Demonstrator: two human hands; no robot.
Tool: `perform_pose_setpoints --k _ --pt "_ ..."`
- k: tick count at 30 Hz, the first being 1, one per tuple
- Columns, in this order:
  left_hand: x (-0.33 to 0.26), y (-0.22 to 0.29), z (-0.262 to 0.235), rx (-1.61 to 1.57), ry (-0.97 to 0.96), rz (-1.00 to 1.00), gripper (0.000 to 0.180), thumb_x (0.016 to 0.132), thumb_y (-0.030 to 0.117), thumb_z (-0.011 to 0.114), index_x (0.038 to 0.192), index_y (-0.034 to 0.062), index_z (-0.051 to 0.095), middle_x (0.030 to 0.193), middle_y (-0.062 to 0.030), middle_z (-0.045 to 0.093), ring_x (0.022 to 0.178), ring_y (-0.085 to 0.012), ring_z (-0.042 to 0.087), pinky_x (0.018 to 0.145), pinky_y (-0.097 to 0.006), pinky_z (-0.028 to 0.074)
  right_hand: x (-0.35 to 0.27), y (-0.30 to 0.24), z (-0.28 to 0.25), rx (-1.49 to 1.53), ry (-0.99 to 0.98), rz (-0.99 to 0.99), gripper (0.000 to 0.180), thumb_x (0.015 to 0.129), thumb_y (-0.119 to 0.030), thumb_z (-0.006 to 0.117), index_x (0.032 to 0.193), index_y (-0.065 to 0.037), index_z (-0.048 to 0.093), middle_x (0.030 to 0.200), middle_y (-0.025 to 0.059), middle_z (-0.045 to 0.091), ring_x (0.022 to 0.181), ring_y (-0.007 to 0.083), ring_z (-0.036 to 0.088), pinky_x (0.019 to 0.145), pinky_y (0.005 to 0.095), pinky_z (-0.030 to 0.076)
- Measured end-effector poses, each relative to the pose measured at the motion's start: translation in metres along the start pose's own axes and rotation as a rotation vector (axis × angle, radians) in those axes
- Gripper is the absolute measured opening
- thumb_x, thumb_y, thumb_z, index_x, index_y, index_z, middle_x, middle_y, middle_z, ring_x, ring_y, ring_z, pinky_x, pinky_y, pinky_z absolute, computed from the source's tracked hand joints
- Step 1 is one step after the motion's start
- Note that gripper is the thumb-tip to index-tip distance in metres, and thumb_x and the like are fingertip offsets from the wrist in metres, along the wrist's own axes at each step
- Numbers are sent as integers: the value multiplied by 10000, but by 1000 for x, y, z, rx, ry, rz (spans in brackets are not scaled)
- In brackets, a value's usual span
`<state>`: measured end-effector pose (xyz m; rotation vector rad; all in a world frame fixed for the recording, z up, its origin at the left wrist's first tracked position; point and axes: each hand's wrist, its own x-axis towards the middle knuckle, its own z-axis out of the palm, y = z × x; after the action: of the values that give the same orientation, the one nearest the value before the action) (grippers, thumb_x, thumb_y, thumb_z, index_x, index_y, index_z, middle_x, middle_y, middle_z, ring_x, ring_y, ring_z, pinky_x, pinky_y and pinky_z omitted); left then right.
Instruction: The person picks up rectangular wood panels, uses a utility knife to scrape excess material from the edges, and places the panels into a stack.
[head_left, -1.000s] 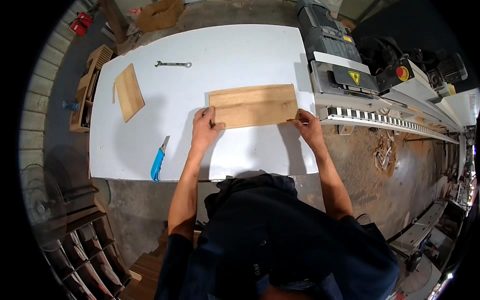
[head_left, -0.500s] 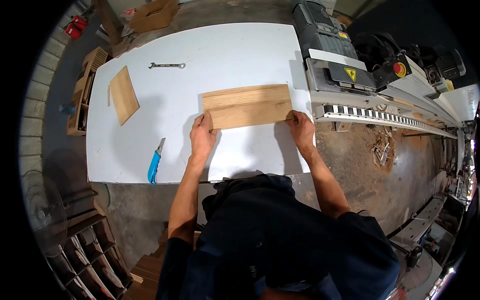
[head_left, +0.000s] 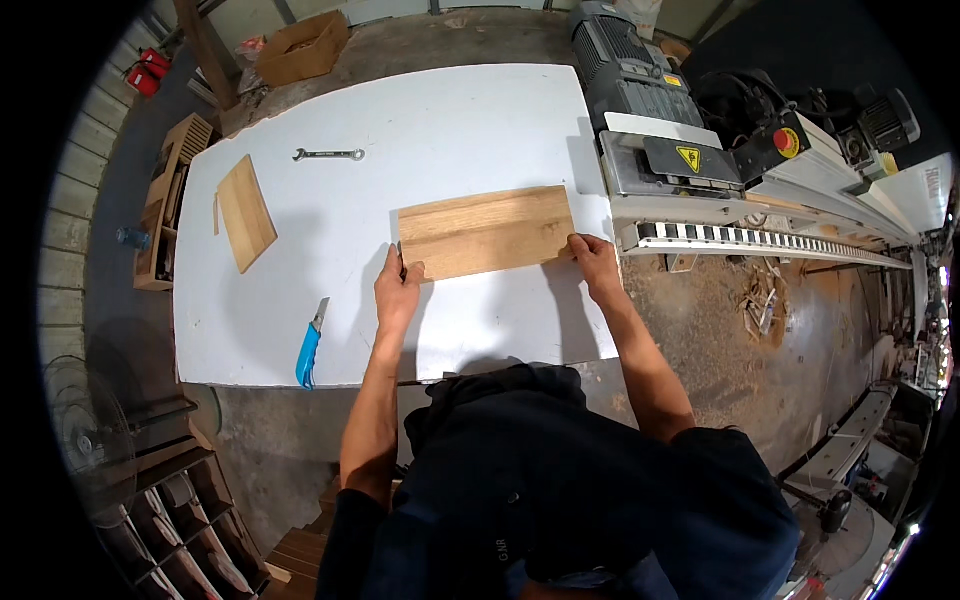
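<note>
Between my two hands is a rectangular wooden board (head_left: 488, 232) with striped grain, over the right part of the white table. My left hand (head_left: 398, 285) grips its near left corner, with the thumb on the top face and fingers along the left edge. At the near right corner, my right hand (head_left: 594, 262) pinches the board between thumb and fingers. Whether the board lies flat or is slightly raised, I cannot tell. A blue-handled utility knife (head_left: 311, 345) lies left of my left hand, near the front edge.
The white table (head_left: 480, 110) also bears a wrench (head_left: 328, 155), a smaller slanted board (head_left: 246, 213) and a thin wood strip (head_left: 215, 214). Along its right side stands a machine (head_left: 660, 165) with a motor, a long rail (head_left: 770, 238) and a red button. A cardboard box (head_left: 303, 48) sits beyond.
The board's grain pattern on top looks different, and the board is tilted a little more, right end higher. My left fingers have shifted to its left edge. The whole view has moved slightly.
</note>
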<state>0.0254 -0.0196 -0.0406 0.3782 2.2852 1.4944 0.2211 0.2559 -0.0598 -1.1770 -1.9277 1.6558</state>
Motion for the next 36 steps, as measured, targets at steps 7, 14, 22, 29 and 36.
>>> perform_pose_setpoints --k 7,14,22,29,36 --pt "5 -3 0 -40 47 -16 588 874 68 622 1378 -116 383 1206 -227 625 1087 -240 618 936 -295 455 -1 -12 5 86 32 88 291 889 -238 682 974 39 709 776 33 665 686 108 556 651 272 464" --pt "-3 17 3 -175 -10 -42 482 848 11 623 1297 -94 486 1188 -184 638 1023 -185 611 908 -273 452 1 2 -1 117 5 17 261 906 -218 665 940 38 704 786 30 674 698 97 567 653 257 461" --pt "-3 -9 -1 -160 35 6 571 862 42 628 1367 -108 405 1254 -212 591 1112 -217 580 946 -286 441 7 -6 -10 130 -58 9 283 906 -222 660 1000 44 678 820 23 655 732 92 554 655 248 445" --pt "-14 -1 -6 31 288 237 431 887 72 618 1292 -41 523 1251 -190 578 1105 -255 588 936 -323 462 59 -28 -30 1106 90 347 423 929 -451 593 715 -93 525 717 69 591 725 231 569 682 341 491" --pt "-28 31 16 -70 198 342 313 894 65 606 1199 -7 611 1063 -109 677 929 -170 634 815 -288 507 95 -42 -41 1341 285 491 496 854 -520 652 885 -35 555 750 100 627 729 254 617 655 370 518"
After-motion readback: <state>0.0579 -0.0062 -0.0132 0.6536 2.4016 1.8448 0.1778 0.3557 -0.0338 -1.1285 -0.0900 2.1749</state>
